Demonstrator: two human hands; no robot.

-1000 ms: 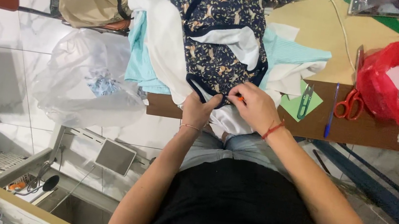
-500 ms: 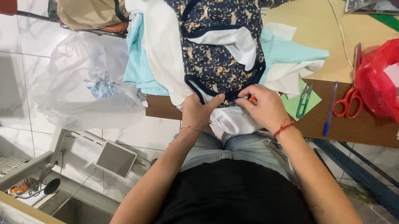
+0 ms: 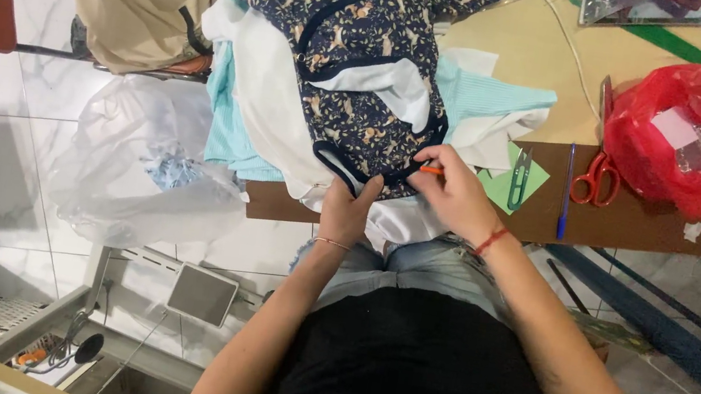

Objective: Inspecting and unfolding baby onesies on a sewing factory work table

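Left hand (image 3: 348,211) pinched hem of navy printed baby garment (image 3: 369,70); right hand (image 3: 455,190) gripped small orange tool (image 3: 431,170) at hem, work unfinished.

Black top, blue jeans, red wrist cord, thin bracelet.

The baby romper (image 3: 360,69) lies on a fabric pile (image 3: 263,101) on my desk (image 3: 520,56); thread snips (image 3: 520,178), scissors (image 3: 596,173), probably a pen (image 3: 566,192) sit right of it.
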